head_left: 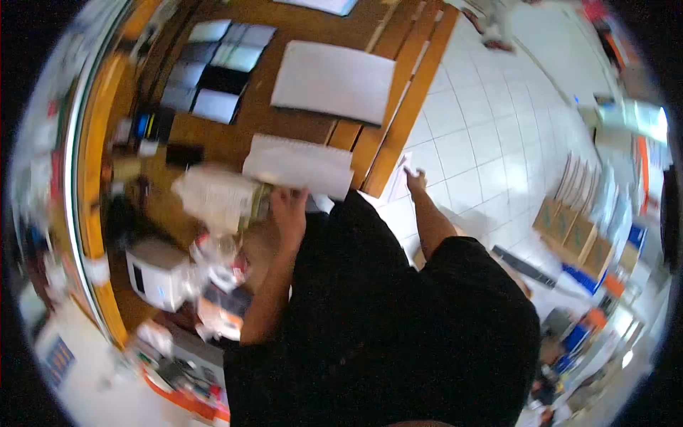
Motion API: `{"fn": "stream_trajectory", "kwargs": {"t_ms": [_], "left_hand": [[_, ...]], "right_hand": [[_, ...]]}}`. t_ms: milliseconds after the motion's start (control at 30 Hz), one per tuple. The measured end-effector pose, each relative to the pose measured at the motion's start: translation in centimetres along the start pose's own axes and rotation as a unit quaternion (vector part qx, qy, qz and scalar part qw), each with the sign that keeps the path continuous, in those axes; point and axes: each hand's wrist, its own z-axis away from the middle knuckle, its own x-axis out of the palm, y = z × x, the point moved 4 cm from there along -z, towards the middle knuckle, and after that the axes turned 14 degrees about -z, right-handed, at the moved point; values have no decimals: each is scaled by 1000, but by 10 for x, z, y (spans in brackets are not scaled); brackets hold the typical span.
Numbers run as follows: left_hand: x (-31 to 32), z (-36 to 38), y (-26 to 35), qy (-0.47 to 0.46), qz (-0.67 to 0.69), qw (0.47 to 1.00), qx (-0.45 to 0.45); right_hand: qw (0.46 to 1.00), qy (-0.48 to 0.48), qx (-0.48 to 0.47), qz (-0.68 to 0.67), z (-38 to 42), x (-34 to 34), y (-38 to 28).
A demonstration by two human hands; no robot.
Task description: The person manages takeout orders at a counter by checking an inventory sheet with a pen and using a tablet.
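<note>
Apparently the left hand (289,213), half-curled, touches or nearly touches the white notebook (299,165) just beyond it on the tabletop (231,142); I cannot tell if it grips. The notebook looks light and bendy, best pinched by a short edge, its long axis running crosswise toward the right hand (417,182), partly curled, its contents too blurred to tell.

Blurry esp. L; brt flr (491,139); dk edges.
</note>
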Motion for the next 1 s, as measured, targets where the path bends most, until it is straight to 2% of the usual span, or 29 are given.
{"fn": "stream_trajectory", "kwargs": {"t_ms": [33, 67, 100, 133, 167, 233, 267, 300, 333, 367, 400, 433, 467, 500, 567, 600, 633, 667, 700, 733, 767, 800, 833, 867, 900, 933, 967, 1000], "left_hand": [[-17, 9, 33, -33, -43, 998, 41], [-9, 7, 8, -56, -61, 994, 68], [-7, 6, 15, -7, -182, 968, 171], [-3, 10, 29, 39, -292, 918, 266], [5, 9, 35, 16, -325, 903, 279], [20, 18, 31, -22, -355, 884, 303], [27, 30, 24, -39, -323, 877, 353], [25, 50, 16, -59, -294, 868, 397], [32, 63, -6, -225, -266, 855, 384], [37, 84, -22, -241, -257, 850, 391], [48, 103, -36, -289, -236, 844, 385], [56, 119, -42, -333, -218, 835, 380], [53, 128, -37, -250, -263, 825, 433], [54, 140, -37, -252, -260, 821, 442], [35, 133, -46, -46, -210, 943, 255], [42, 115, -68, 3, -113, 986, 123], [44, 91, -93, 73, -16, 997, -11], [35, 85, -63, 32, -5, 996, -83], [43, 74, -92, 254, -25, 967, -10], [46, 64, -114, 301, -49, 952, -36], [41, 58, -122, 338, -65, 937, -61], [31, 55, -121, 350, -61, 933, -59], [23, 55, -121, 328, -93, 938, -60], [18, 60, -123, 296, -129, 944, -60], [0, 85, -83, 179, -154, 971, 30], [-10, 117, -52, 46, -167, 976, 130], [7, 115, -66, 2, -152, 977, 150], [16, 106, -92, 133, -94, 982, 100]], "right_hand": [[996, -88, 7, -34, -25, 22, 68], [999, -18, 16, -27, -36, 54, 108], [997, 61, 35, -21, -48, 78, 134], [992, 78, 37, -94, -40, 86, 125], [982, 92, 45, -157, -11, 100, 126], [992, -20, 47, -119, 18, 151, 170], [942, -99, -21, -320, 30, 191, 208], [945, -163, 178, -221, 78, 173, 191], [903, -232, 222, -284, 125, 139, 142], [866, -305, 151, -367, 152, 143, 154], [899, -362, 122, -215, 184, 103, 111], [871, -417, 119, -232, 208, 96, 117], [863, -380, 131, -305, 226, 94, 131], [866, -372, 127, -310, 235, 85, 145], [916, -366, -48, -155, 250, 72, 165], [943, -302, -32, -134, 259, 58, 178], [960, -254, -23, -113, 268, 49, 186], [960, -211, 105, -151, 272, 53, 207], [975, -184, 60, -110, 276, 28, 193], [970, -112, -18, -213, 283, 9, 183], [959, -156, -39, -235, 301, -16, 155], [976, -175, -95, -82, 301, -21, 165], [976, -176, -100, -83, 310, -33, 157], [956, -257, -92, -104, 328, -48, 154], [935, -320, -82, -126, 338, -67, 154], [948, -283, -70, -128, 341, -86, 178], [944, -252, -61, -206, 354, -102, 201], [932, -222, -57, -282, 361, -119, 220]]}}
